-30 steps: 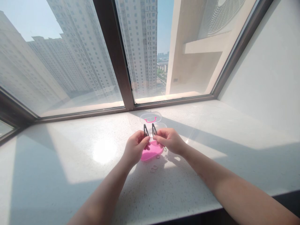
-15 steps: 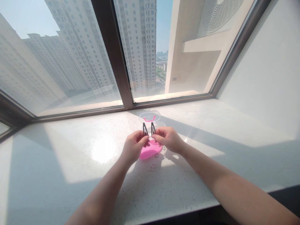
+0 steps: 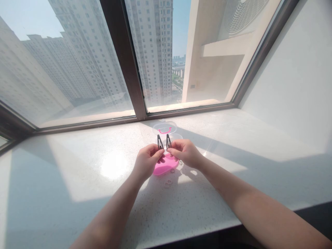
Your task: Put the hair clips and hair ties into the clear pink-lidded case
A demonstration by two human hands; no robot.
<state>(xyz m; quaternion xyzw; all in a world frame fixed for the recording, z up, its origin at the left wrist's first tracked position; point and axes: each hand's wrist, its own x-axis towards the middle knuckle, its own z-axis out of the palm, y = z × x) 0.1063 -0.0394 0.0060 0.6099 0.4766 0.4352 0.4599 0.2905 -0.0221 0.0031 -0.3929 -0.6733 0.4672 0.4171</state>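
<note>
Pinched between the thumb and fingers of my left hand (image 3: 149, 159) is a black snap hair clip (image 3: 159, 141), its narrow end up. My right hand (image 3: 185, 152) pinches a matching black hair clip (image 3: 168, 140) beside it, a small gap between the two. Below and behind my hands lies a pink case (image 3: 166, 167), partly hidden by my fingers. A clear lid with a pink handle (image 3: 165, 131) stands at the far side. Several small rings (image 3: 169, 182) lie on the sill near the case.
A white speckled windowsill (image 3: 103, 211) carries everything, with its front edge at the lower right over a dark area. Behind it rises a brown window frame (image 3: 141, 110). To the right is a white wall (image 3: 293, 90). Sunlight glares left of my hands.
Both hands hold the hair clips in nearly the same pose. The whole view has shifted very slightly; otherwise nothing visibly differs.
</note>
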